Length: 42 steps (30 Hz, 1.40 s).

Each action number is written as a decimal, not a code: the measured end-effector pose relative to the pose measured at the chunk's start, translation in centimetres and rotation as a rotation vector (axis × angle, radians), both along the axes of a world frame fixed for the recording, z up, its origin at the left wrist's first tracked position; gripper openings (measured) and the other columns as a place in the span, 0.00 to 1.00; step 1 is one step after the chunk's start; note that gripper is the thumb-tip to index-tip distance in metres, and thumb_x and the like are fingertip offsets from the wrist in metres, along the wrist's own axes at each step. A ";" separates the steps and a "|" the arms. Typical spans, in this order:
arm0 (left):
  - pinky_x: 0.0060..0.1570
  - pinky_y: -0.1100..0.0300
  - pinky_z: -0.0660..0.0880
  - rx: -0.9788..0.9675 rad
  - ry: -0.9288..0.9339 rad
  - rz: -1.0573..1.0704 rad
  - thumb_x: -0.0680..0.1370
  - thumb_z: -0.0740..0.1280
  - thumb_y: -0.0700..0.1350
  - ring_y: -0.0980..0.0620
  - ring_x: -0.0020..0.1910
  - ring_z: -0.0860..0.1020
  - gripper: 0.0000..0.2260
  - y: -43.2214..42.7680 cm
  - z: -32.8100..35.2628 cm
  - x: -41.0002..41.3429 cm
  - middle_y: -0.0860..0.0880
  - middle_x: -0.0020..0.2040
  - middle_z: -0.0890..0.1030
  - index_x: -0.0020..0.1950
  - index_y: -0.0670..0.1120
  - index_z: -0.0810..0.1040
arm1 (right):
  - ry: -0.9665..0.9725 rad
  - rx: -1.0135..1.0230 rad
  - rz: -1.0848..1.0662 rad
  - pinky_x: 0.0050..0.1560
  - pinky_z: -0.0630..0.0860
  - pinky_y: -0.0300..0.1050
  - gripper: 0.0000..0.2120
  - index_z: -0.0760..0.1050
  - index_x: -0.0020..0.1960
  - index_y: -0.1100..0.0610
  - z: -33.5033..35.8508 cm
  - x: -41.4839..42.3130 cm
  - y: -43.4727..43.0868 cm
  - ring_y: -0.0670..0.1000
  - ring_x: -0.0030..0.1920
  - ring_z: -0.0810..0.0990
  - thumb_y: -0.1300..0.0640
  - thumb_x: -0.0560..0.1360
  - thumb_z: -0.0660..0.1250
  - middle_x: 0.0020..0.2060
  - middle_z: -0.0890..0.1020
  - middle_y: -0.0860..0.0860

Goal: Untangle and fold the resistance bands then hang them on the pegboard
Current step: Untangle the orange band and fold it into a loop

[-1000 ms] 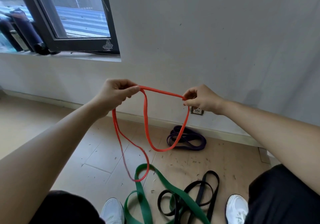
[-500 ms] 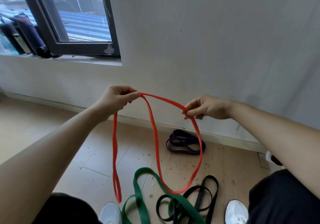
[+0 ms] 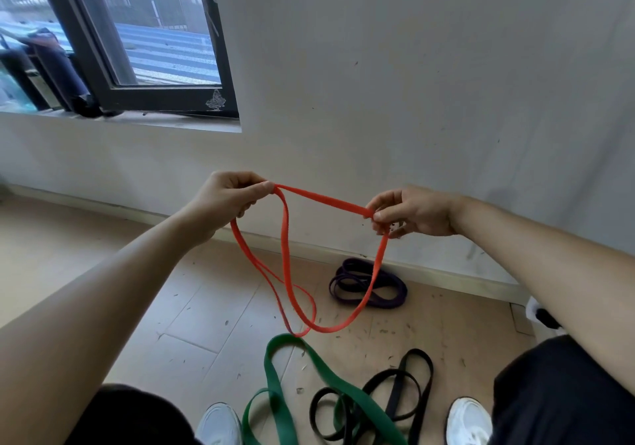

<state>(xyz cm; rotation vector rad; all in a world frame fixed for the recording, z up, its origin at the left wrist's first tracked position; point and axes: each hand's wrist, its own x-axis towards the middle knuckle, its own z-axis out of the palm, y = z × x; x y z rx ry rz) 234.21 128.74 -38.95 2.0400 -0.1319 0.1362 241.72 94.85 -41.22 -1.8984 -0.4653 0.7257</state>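
Observation:
I hold a thin red resistance band (image 3: 321,199) stretched in the air between both hands. My left hand (image 3: 228,197) pinches its left end and my right hand (image 3: 410,212) pinches its right end. Two red loops hang down from the hands and cross low, just above the floor. On the floor lie a wide green band (image 3: 275,381), a black band (image 3: 395,400) tangled with it, and a coiled purple band (image 3: 369,284) by the wall. No pegboard is in view.
A grey wall (image 3: 412,100) stands straight ahead with a skirting board. A dark-framed window (image 3: 144,49) is at the upper left. My white shoes (image 3: 469,422) and dark trouser knees frame the bottom. The tiled floor is strewn with small debris.
The long hanging loops have been drawn up and now hang shorter. The stretch of band between my hands lies flatter and more taut, and my right hand has risen slightly.

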 end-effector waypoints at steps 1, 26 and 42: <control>0.36 0.60 0.69 0.001 -0.001 -0.009 0.80 0.68 0.49 0.53 0.34 0.70 0.10 0.0 0.0 0.0 0.50 0.34 0.75 0.52 0.45 0.85 | -0.065 -0.044 -0.039 0.52 0.79 0.49 0.07 0.82 0.56 0.59 -0.2 -0.1 0.1 0.52 0.48 0.83 0.62 0.80 0.68 0.44 0.85 0.53; 0.37 0.60 0.71 -0.020 -0.118 -0.102 0.81 0.69 0.46 0.58 0.32 0.71 0.06 -3.1 1.0 -0.8 0.57 0.31 0.76 0.50 0.46 0.84 | -0.317 -0.083 0.127 0.47 0.79 0.45 0.05 0.83 0.51 0.57 -0.3 -2.9 7.4 0.46 0.46 0.86 0.56 0.78 0.73 0.44 0.87 0.50; 0.42 0.60 0.75 -0.212 -0.099 0.299 0.82 0.66 0.49 0.53 0.37 0.73 0.07 1.3 0.2 0.1 0.48 0.41 0.77 0.49 0.47 0.81 | -0.304 -0.285 0.041 0.47 0.83 0.43 0.08 0.83 0.54 0.62 -2.6 -0.4 3.5 0.53 0.46 0.86 0.62 0.75 0.74 0.45 0.86 0.55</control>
